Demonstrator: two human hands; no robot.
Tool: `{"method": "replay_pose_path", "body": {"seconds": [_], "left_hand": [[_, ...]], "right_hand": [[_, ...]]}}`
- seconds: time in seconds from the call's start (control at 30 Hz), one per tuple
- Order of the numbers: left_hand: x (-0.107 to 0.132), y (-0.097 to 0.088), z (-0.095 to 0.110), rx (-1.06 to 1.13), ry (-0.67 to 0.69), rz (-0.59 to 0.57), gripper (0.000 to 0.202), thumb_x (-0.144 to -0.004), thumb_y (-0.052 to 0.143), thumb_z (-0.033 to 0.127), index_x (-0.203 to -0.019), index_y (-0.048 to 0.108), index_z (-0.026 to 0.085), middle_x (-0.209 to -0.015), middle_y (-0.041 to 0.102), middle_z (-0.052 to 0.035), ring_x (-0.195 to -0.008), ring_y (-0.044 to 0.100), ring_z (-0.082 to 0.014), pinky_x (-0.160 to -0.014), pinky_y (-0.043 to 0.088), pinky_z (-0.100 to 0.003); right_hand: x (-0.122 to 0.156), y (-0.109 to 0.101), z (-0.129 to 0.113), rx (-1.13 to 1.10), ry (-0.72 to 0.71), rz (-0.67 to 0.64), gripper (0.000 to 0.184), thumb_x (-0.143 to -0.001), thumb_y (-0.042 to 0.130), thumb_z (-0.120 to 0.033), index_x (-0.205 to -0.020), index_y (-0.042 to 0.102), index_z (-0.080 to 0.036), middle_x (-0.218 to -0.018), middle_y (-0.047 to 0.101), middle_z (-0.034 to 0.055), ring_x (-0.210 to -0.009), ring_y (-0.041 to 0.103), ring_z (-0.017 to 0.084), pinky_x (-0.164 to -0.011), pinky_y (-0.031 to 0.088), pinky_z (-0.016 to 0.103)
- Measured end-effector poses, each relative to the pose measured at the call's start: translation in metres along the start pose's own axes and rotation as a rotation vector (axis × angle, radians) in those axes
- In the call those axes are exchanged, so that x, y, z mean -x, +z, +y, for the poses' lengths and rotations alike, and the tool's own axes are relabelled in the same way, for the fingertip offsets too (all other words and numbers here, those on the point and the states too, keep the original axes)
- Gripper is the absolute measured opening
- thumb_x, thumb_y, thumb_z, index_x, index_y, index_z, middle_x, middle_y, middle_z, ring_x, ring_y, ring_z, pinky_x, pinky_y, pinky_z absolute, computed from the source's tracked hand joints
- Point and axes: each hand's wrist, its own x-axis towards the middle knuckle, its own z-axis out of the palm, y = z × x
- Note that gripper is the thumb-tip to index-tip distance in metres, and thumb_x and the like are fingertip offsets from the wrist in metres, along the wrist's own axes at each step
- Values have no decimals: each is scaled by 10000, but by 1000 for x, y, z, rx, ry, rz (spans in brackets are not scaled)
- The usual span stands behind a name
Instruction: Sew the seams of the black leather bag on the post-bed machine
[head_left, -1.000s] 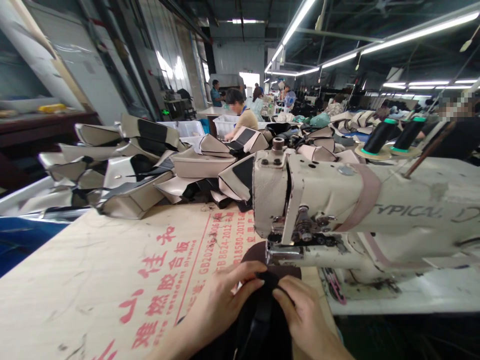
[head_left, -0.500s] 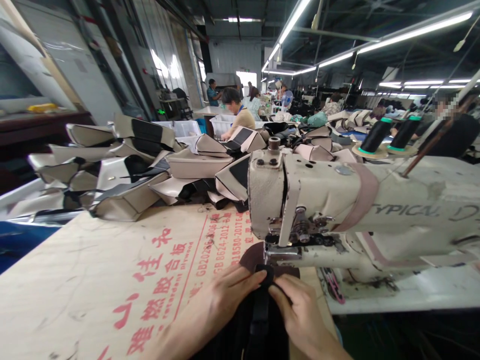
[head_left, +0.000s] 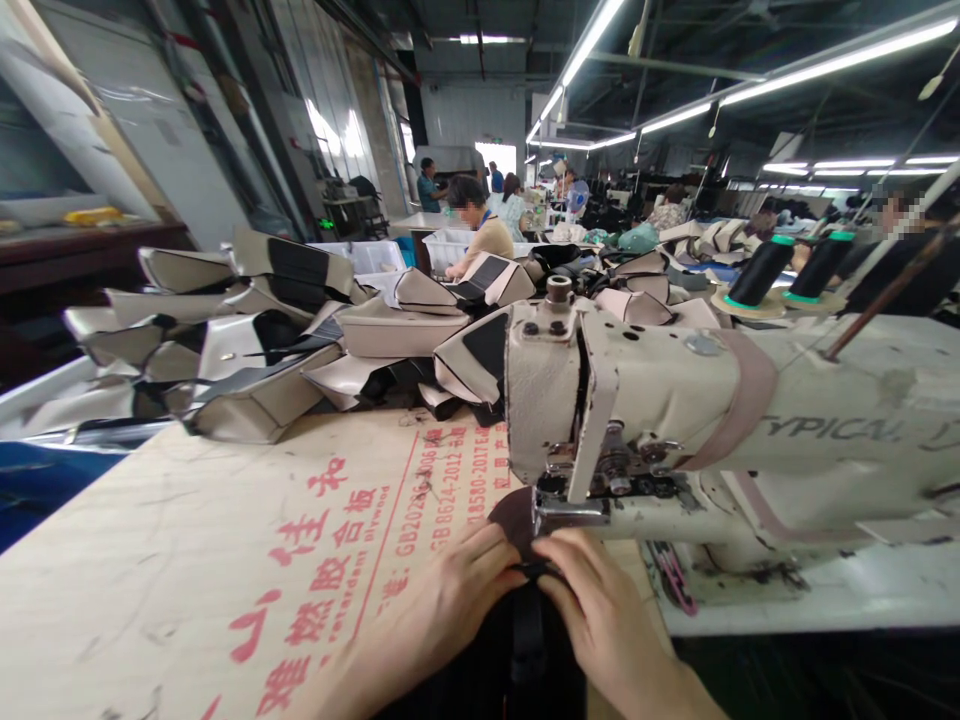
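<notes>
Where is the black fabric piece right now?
Head view, bottom centre: the black fabric piece sits on the plywood board, gripped between the left hand and right hand, its far edge under the sewing machine head.

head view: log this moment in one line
left hand: holds black fabric | right hand: holds black fabric | place: at sewing machine foot, on plywood table | behind: cream-and-black pieces piled

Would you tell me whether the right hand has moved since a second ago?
Yes: right hand has edged forward, closer to the sewing machine.
</notes>
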Motion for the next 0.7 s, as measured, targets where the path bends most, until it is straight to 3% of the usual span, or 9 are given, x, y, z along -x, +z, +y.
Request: {"method": "replay_pose_path", "body": {"seconds": [0.17,0.33,0.5,0.57,0.7], "left_hand": [[1,-1,0,90,-24,26,196,-913,380,236,-797,524,172,-814,543,-11,-769,524,-122,-689,415,-228],[-3,0,-1,140,-54,63,224,-910,385,268,-802,557,175,-809,564,-11,-769,538,-121,-698,420,-227],[7,-11,3,144,-103,32,220,-886,429,312,-835,608,194,-807,603,0,-756,572,-119,-695,451,-229],[20,-17,4,131,-141,-10,189,-846,490,296,-977,609,227,-911,643,-5,-825,599,-138,-740,476,-249],[42,-13,3,12,-231,27,523,-761,479,121,-1265,462,257,-1270,541,-51,-1144,511,-212,-958,409,-376]], "right_hand": [[-2,1,0,102,-49,-133,263,-890,360,-80,-1094,488,-184,-1065,509,73,-1003,480,193,-902,400,336],[-5,7,1,-35,31,-81,148,-911,375,-137,-930,518,-170,-941,534,53,-899,501,167,-809,422,294],[-6,6,2,-103,11,-25,209,-933,359,-204,-839,541,-167,-825,545,36,-799,497,149,-708,403,261],[-5,5,3,-111,-12,-19,229,-940,354,-236,-859,557,-167,-816,549,34,-788,497,144,-699,396,257],[-2,2,6,-121,-46,-30,261,-947,343,-279,-869,567,-169,-819,558,31,-804,506,142,-720,394,255]]}}
